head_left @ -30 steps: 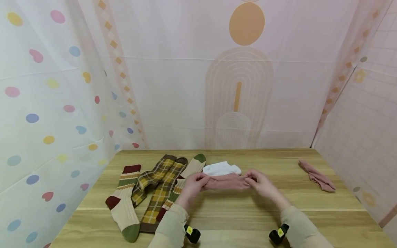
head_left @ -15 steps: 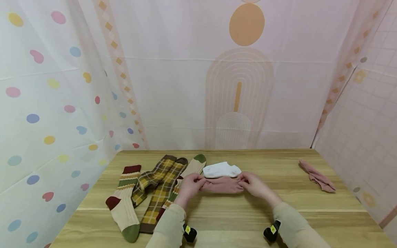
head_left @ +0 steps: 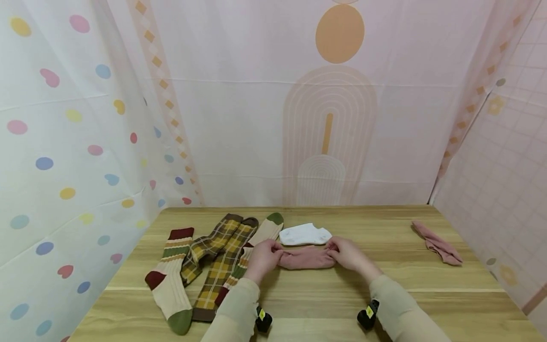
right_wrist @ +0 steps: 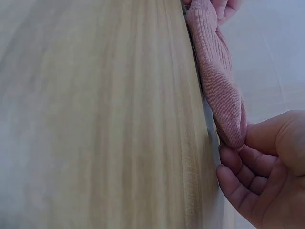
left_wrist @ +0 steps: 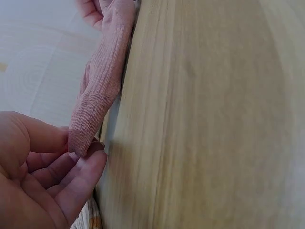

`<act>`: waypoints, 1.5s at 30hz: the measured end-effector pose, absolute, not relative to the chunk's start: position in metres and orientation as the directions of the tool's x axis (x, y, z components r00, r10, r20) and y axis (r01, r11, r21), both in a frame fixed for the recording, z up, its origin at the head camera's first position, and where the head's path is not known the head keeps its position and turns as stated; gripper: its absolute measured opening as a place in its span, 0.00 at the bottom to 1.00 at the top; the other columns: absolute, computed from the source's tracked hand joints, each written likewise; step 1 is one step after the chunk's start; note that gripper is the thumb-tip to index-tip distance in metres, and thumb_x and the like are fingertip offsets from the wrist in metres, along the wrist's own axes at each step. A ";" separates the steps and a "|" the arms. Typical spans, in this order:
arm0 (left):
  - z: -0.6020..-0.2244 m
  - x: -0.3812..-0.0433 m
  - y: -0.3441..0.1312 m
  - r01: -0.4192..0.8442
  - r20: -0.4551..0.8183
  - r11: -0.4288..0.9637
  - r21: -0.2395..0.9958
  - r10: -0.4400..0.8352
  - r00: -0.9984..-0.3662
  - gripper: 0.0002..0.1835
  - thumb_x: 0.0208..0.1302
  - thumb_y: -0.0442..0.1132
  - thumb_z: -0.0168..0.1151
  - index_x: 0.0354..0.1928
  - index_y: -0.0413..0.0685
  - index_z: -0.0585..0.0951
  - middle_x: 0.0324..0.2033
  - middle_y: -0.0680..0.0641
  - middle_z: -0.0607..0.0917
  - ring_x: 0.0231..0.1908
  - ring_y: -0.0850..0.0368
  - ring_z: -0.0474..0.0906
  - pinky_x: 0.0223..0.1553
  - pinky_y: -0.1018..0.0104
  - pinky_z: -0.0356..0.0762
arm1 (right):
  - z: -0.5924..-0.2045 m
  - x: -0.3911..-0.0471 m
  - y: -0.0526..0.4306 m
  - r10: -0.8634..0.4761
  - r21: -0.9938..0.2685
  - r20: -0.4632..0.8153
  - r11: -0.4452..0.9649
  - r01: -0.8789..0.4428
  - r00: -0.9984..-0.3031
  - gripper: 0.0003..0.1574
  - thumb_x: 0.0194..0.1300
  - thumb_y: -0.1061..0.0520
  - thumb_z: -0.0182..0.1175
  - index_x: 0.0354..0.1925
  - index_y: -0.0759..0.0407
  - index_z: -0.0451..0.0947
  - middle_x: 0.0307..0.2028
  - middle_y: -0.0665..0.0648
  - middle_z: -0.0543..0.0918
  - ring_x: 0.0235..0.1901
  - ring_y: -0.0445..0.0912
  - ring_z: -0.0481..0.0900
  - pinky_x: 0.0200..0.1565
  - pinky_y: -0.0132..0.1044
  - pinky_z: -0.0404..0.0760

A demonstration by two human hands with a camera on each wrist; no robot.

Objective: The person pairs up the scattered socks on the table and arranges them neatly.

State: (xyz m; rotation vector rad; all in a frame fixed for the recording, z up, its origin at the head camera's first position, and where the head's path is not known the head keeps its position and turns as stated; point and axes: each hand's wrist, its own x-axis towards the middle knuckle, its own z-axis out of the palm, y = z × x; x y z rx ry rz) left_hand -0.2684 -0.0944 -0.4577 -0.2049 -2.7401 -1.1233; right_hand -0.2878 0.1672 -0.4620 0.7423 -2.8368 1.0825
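Observation:
A pink ribbed sock [head_left: 306, 258] stretches sideways between both hands, just in front of a white ankle sock [head_left: 305, 234] on the table. My left hand [head_left: 264, 259] pinches its left end between thumb and fingers, as the left wrist view shows at close range on the sock [left_wrist: 102, 81]. At the other end, my right hand [head_left: 348, 254] pinches the sock between thumb and fingertips. The right wrist view shows the sock's rounded end [right_wrist: 228, 114] at that thumb.
To the left lie a cream sock with a green toe [head_left: 172, 280], brown-yellow plaid socks [head_left: 222, 266], and a second cream striped sock [head_left: 267, 228] partly behind my left arm. Another pink sock [head_left: 438, 243] lies at the right of the wooden table [head_left: 316, 304]. Patterned curtains surround it.
Both hands have brought the pink sock slightly toward me and lower, away from the white sock. The right hand has moved left, so the sock is less stretched.

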 end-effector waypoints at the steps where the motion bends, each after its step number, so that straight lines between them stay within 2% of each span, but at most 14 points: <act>1: -0.457 -0.269 -0.094 0.189 0.211 0.710 0.679 0.059 -0.976 0.02 0.59 0.31 0.67 0.31 0.42 0.83 0.29 0.48 0.84 0.31 0.53 0.78 0.35 0.58 0.76 | -0.461 -0.288 0.167 -0.414 -0.626 0.173 0.654 -0.425 -0.894 0.03 0.64 0.68 0.62 0.37 0.63 0.79 0.33 0.52 0.83 0.35 0.45 0.80 0.39 0.38 0.77; 9: -0.456 -0.273 -0.089 0.193 0.224 0.704 0.683 0.049 -0.973 0.02 0.57 0.28 0.66 0.33 0.39 0.83 0.30 0.47 0.84 0.34 0.50 0.79 0.38 0.56 0.77 | -0.460 -0.289 0.165 -0.337 -0.617 0.126 0.710 -0.340 -0.933 0.03 0.65 0.66 0.62 0.37 0.60 0.79 0.32 0.52 0.83 0.36 0.46 0.80 0.41 0.42 0.78; 13: -0.457 -0.275 -0.090 0.209 0.250 0.718 0.664 0.051 -0.967 0.03 0.57 0.28 0.65 0.34 0.40 0.83 0.30 0.47 0.84 0.33 0.50 0.79 0.37 0.56 0.77 | -0.459 -0.291 0.167 -0.330 -0.617 0.136 0.710 -0.340 -0.934 0.02 0.65 0.64 0.62 0.38 0.61 0.79 0.33 0.52 0.82 0.36 0.46 0.79 0.41 0.43 0.77; 18: -0.455 -0.273 -0.093 0.242 0.283 0.738 0.630 0.072 -0.956 0.03 0.58 0.29 0.66 0.35 0.40 0.84 0.30 0.47 0.84 0.33 0.51 0.79 0.37 0.55 0.78 | -0.456 -0.290 0.172 -0.328 -0.608 0.187 0.702 -0.371 -0.926 0.03 0.66 0.61 0.63 0.38 0.60 0.79 0.30 0.50 0.80 0.32 0.43 0.75 0.37 0.40 0.75; 21: -0.452 -0.271 -0.095 0.272 0.301 0.755 0.596 0.104 -0.948 0.03 0.59 0.29 0.66 0.35 0.40 0.84 0.30 0.47 0.84 0.32 0.51 0.79 0.36 0.56 0.78 | -0.452 -0.288 0.174 -0.361 -0.595 0.229 0.683 -0.423 -0.904 0.02 0.66 0.61 0.63 0.37 0.60 0.80 0.29 0.49 0.78 0.30 0.42 0.73 0.35 0.39 0.75; 28: -0.442 -0.262 -0.091 0.380 0.349 0.819 0.430 0.238 -0.907 0.02 0.61 0.32 0.68 0.35 0.43 0.87 0.32 0.47 0.86 0.34 0.51 0.82 0.37 0.55 0.80 | -0.445 -0.281 0.175 -0.462 -0.541 0.320 0.628 -0.560 -0.827 0.03 0.65 0.65 0.64 0.39 0.62 0.81 0.35 0.51 0.83 0.36 0.45 0.80 0.39 0.40 0.80; 37: -0.443 -0.253 -0.078 0.555 0.426 0.802 0.219 0.433 -0.794 0.03 0.56 0.30 0.70 0.29 0.46 0.87 0.26 0.50 0.84 0.31 0.54 0.80 0.37 0.60 0.79 | -0.446 -0.277 0.168 -0.566 -0.392 0.397 0.607 -0.691 -0.722 0.05 0.61 0.66 0.67 0.36 0.58 0.83 0.32 0.48 0.81 0.33 0.41 0.79 0.37 0.38 0.79; 41: -0.447 -0.251 -0.075 0.576 0.403 0.800 0.169 0.477 -0.781 0.07 0.54 0.29 0.69 0.24 0.48 0.86 0.23 0.53 0.81 0.29 0.57 0.78 0.35 0.63 0.78 | -0.452 -0.277 0.166 -0.626 -0.316 0.395 0.595 -0.739 -0.672 0.06 0.61 0.65 0.67 0.35 0.55 0.84 0.33 0.48 0.82 0.36 0.43 0.79 0.40 0.40 0.79; 45: -0.450 -0.250 -0.073 0.590 0.370 0.798 0.123 0.515 -0.774 0.06 0.55 0.30 0.69 0.25 0.50 0.87 0.23 0.54 0.83 0.30 0.57 0.79 0.37 0.63 0.78 | -0.456 -0.277 0.166 -0.656 -0.304 0.351 0.595 -0.744 -0.668 0.05 0.61 0.64 0.67 0.35 0.54 0.86 0.33 0.47 0.81 0.37 0.43 0.79 0.41 0.40 0.79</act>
